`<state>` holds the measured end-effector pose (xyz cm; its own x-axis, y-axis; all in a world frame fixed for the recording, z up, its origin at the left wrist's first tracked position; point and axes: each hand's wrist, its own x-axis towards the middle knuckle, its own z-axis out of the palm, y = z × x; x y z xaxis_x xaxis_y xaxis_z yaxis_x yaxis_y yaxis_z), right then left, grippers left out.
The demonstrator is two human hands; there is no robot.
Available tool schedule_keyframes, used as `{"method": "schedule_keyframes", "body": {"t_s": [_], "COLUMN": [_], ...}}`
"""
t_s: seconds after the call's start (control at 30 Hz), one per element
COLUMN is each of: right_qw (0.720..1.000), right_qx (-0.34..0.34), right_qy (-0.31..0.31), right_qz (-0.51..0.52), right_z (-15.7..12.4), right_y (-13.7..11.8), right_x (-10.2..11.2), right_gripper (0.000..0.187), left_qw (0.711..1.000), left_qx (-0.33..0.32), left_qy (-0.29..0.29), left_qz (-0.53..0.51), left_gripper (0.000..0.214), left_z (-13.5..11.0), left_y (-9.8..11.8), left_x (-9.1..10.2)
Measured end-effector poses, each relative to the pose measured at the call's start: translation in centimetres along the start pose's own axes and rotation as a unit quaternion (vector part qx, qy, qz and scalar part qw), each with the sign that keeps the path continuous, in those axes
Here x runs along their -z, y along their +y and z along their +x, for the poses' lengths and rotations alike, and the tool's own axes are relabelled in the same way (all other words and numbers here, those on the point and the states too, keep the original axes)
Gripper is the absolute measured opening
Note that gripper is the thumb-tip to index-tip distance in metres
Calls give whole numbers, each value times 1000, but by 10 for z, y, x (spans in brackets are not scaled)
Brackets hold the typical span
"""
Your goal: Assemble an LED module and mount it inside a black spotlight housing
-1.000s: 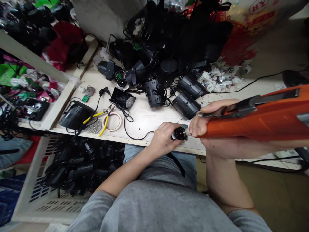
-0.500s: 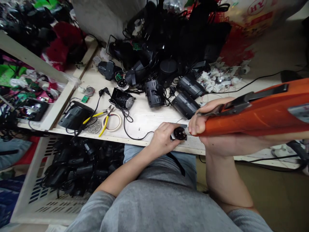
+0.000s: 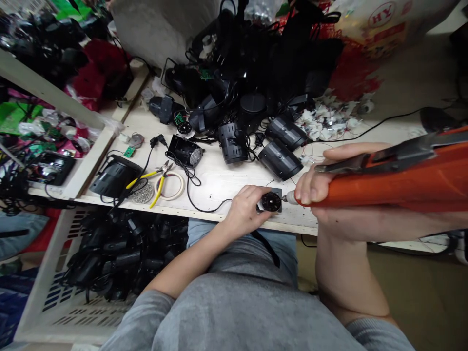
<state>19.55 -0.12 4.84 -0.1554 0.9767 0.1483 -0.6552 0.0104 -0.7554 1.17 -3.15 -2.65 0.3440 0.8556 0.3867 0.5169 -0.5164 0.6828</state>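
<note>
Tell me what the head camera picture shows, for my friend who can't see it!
A right hand holds an orange screwdriver, tip against a black part that the left hand grips at the table edge. Farther back lie yellow pliers and a heap of black lamps.

The left hand point(image 3: 245, 210) sits low at centre, fingers curled down in a pinch, the bare left forearm point(image 3: 190, 263) angling in from the lower left. The right hand point(image 3: 343, 222) is clenched in a full grip, thumb stretched along the top, wrist bent sharply, the right forearm point(image 3: 343, 278) upright below it.
</note>
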Motion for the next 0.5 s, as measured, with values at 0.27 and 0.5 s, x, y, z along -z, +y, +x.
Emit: {"method": "schedule_keyframes", "body": {"t_s": [0.27,0.5], "right_qw": [985,979], "right_qx": [89,109], "right_qy": [-147,-80], "right_qz": [34,-154], "right_z": [14,0], "right_y": [12,2], "right_x": [9,-18], "right_gripper": [91,84], "left_qw": [1000,999], "left_qx": [-3,25], "left_qy": [-9,-28], "left_qz": [10,10], "left_gripper": [37,37], "left_z": [2,4], "left_y": [2,2], "left_x": [0,2]}}
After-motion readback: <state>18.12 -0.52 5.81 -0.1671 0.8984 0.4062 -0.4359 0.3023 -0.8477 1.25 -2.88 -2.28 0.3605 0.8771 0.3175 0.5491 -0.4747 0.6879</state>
